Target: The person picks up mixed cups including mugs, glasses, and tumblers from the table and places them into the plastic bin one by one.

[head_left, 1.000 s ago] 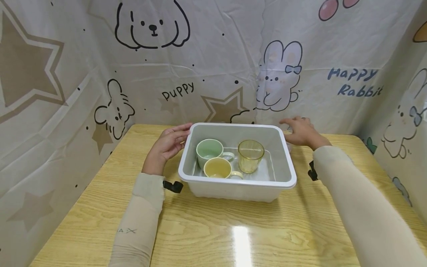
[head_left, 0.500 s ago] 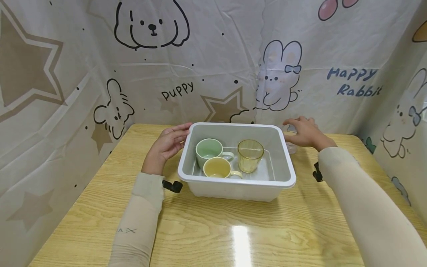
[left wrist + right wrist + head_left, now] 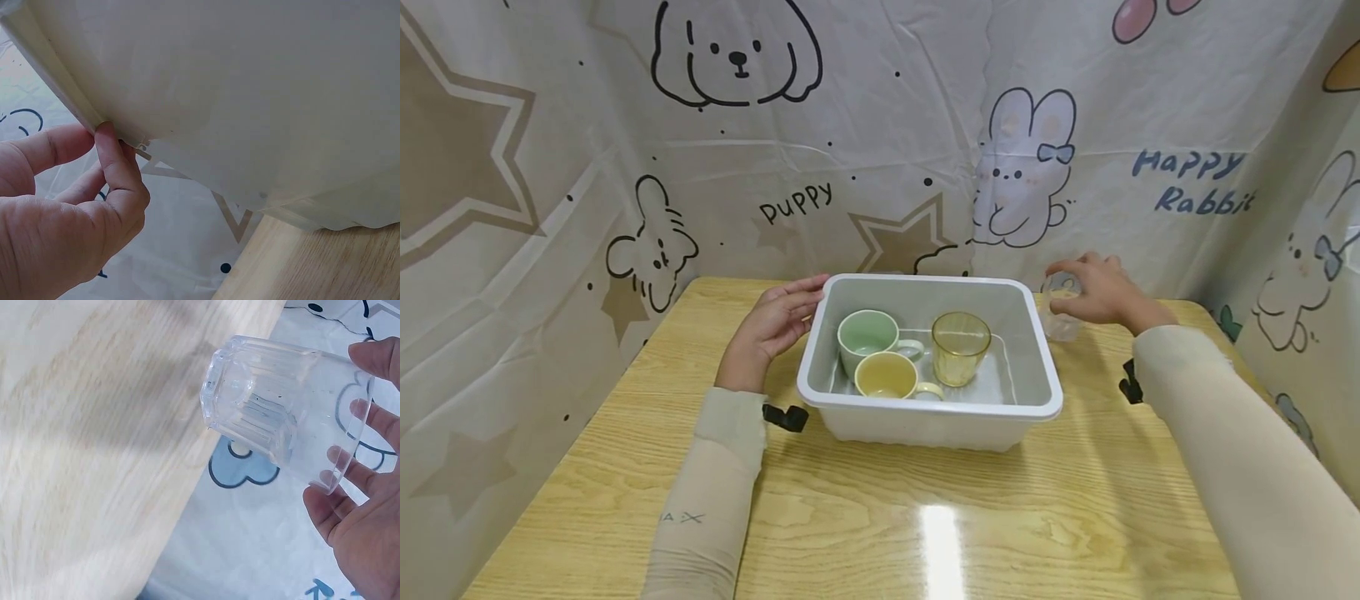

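A clear ribbed tumbler (image 3: pixel 269 406) stands just right of the bin, partly behind my right hand (image 3: pixel 1105 292). In the right wrist view, that hand's thumb and fingers hold it around its wide rim. My left hand (image 3: pixel 781 321) touches the rim of the grey-white bin (image 3: pixel 925 425) at its far left corner. In the left wrist view, its fingertips (image 3: pixel 106 128) rest along the outer edge. Inside the bin are a green mug (image 3: pixel 861 333) at the left, a yellow mug (image 3: pixel 883 379) in front of it, and a yellow see-through tumbler (image 3: pixel 961 354).
The bin sits on a wood-grain table (image 3: pixel 850 517). A cloth curtain (image 3: pixel 895 108) printed with cartoon animals hangs right behind the table and along both sides.
My right hand has moved right, away from the bin's side, and more of the clear tumbler shows under it. My left hand and the bin have stayed put.
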